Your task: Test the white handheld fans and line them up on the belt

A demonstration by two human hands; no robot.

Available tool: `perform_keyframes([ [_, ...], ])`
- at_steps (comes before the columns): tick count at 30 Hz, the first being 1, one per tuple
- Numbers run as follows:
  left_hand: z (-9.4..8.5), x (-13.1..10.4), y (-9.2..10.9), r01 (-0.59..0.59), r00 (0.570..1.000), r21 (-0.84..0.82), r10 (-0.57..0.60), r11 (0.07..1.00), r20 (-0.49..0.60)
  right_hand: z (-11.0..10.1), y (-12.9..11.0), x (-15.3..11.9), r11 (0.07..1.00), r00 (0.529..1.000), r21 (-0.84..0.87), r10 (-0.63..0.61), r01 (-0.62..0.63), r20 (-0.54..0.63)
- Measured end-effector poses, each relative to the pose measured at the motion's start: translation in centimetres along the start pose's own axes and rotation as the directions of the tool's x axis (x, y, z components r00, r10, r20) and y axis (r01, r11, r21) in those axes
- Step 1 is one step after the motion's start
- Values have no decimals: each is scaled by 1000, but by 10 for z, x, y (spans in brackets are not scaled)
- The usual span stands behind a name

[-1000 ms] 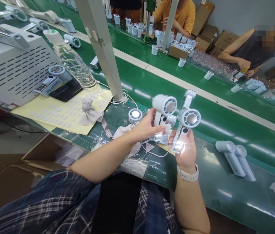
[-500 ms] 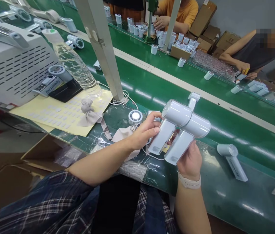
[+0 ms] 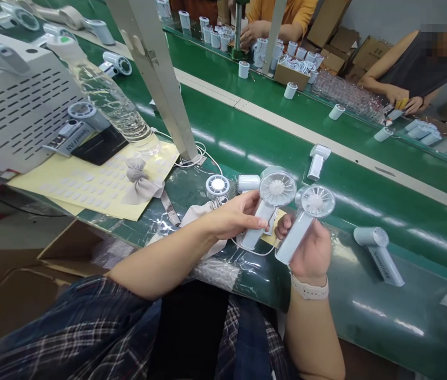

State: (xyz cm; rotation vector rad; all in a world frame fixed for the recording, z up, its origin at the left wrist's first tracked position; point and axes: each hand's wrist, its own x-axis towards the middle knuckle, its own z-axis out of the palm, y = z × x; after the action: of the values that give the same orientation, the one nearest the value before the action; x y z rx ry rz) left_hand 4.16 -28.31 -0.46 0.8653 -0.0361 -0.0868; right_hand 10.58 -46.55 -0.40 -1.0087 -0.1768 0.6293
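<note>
My left hand (image 3: 239, 215) is closed round the handle of a pale handheld fan (image 3: 278, 188), its round grille facing up toward me. A second handheld fan (image 3: 300, 227) is gripped by my right hand (image 3: 314, 250), which wears a pale wristband. The two heads are side by side, a small gap between them, with both handles slanting down toward my body. Just left of them, a round fan part with a white centre (image 3: 217, 184) and a pale cylinder (image 3: 248, 183) rest on the bench. Part of a yellow piece lies behind the handles.
Another handheld fan (image 3: 380, 253) lies to the right, and one more (image 3: 318, 161) sits on the green belt (image 3: 223, 132). A slanted metal post (image 3: 160, 79), a water bottle (image 3: 108, 95) and a yellow sticker sheet (image 3: 89, 184) stand left. Co-workers handle parts across the belt.
Both fans have been turned in my hands, so their grilles now face me instead of their cylinder sides. The fan on the belt shows farther from my hands.
</note>
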Motion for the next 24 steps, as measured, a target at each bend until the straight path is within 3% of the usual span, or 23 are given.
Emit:
perform_keyframes([
  [6, -8, 4, -6, -31, 999, -138, 36, 990, 35, 3, -2, 2, 999, 999, 16, -32, 32, 8],
  [13, -9, 7, -2, -170, 975, 105, 183, 980, -126, 1, -7, 1, 986, 989, 66, -151, 150, -2],
  [19, -13, 10, -5, -112, 980, 153, 134, 982, -147, -7, 1, 2, 985, 972, 42, -158, 168, -176],
  [24, -14, 11, -7, -83, 982, 153, 106, 985, -155, -3, 5, 6, 984, 969, 20, -169, 175, -178],
])
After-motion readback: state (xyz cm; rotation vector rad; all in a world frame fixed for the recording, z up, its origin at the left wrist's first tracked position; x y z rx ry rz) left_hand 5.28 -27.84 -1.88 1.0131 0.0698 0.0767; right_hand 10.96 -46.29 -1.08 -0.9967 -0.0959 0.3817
